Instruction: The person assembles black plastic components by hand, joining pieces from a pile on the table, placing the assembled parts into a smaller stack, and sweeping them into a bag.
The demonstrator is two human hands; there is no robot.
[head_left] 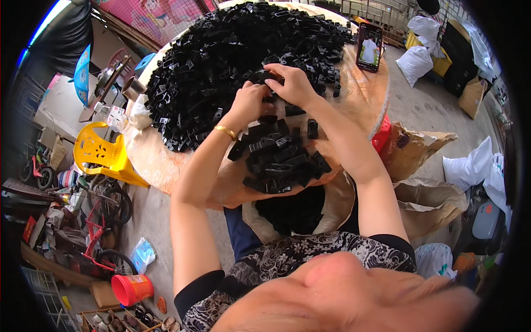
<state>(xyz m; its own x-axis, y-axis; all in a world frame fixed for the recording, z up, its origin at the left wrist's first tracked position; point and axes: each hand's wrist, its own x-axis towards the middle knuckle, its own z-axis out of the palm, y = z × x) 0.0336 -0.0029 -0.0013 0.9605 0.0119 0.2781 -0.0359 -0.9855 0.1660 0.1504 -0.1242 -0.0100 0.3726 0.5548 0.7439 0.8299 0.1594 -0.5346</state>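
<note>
A small black plastic part is pinched between the left hand and the right hand, above the round table. The big black pile lies just past both hands, toward the far edge.

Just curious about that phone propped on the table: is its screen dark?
No: the phone standing at the far edge of the round table has a lit screen showing a bright picture.
</note>
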